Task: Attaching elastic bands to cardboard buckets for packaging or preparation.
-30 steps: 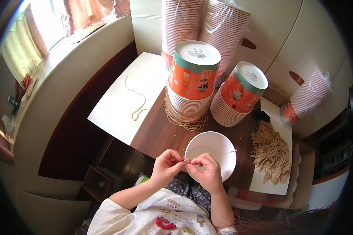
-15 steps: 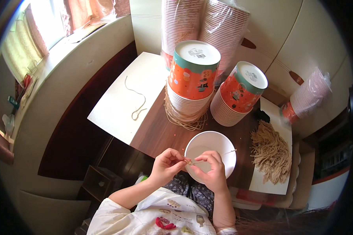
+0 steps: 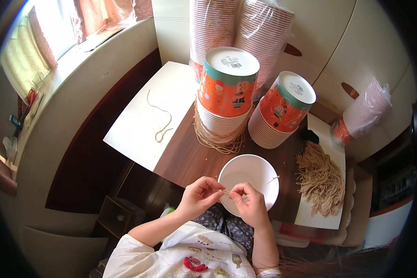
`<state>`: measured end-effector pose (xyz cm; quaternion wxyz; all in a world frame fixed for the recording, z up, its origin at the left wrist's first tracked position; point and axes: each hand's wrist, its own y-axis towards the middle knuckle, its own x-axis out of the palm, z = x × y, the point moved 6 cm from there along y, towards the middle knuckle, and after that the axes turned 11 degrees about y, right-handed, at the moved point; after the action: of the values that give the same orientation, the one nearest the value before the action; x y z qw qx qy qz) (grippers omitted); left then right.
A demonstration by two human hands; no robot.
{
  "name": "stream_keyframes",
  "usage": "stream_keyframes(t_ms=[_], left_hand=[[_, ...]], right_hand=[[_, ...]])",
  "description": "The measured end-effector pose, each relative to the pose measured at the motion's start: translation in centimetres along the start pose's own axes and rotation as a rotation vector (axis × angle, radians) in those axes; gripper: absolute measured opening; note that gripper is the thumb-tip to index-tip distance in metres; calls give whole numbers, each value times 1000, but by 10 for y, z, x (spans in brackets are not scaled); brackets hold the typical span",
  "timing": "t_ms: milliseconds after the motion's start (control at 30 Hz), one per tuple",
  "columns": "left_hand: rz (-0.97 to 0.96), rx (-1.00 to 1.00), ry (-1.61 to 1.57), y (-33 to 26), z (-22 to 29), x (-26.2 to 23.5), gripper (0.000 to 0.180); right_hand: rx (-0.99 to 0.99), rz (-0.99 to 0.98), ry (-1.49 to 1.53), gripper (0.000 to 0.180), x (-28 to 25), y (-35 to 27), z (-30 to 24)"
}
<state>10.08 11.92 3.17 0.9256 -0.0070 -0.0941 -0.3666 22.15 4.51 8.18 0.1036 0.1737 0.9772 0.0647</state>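
Observation:
My left hand (image 3: 200,195) pinches a tan cord (image 3: 225,191) between thumb and fingers. From the other side my right hand (image 3: 250,204) grips the same cord, and a short bit of it shows between the two hands. Both hands are over the near left rim of a white paper bucket (image 3: 269,185), which stands with its mouth up at the table's near edge. A knotted cord end (image 3: 274,179) sticks out through the bucket's right wall. Whether the cord in my hands joins the bucket cannot be seen.
Behind stand two upturned stacks of orange-and-green buckets (image 3: 229,95) (image 3: 282,109), cord loops (image 3: 231,147) round the left one's foot. A tan cord bundle (image 3: 320,180) lies right; a single cord (image 3: 167,113) lies on the white board. Plastic-wrapped stacks (image 3: 264,37) rise at the back.
My right hand's fingers have drawn together and closed in toward my left hand. The stretch of cord between the hands is shorter. The bucket has stayed in place.

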Motion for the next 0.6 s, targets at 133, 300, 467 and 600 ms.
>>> stream_keyframes(t_ms=[133, 300, 467, 600], left_hand=[[63, 78, 429, 0, 10, -8, 18], [-21, 227, 509, 3, 18, -1, 14], [-189, 26, 388, 4, 12, 6, 11], [-223, -68, 279, 8, 15, 11, 9]], right_hand=[[-20, -9, -7, 11, -5, 0, -2], [-19, -8, 21, 10, -6, -1, 1], [-59, -2, -1, 9, -8, -2, -2], [-77, 9, -75, 9, -11, -3, -7]])
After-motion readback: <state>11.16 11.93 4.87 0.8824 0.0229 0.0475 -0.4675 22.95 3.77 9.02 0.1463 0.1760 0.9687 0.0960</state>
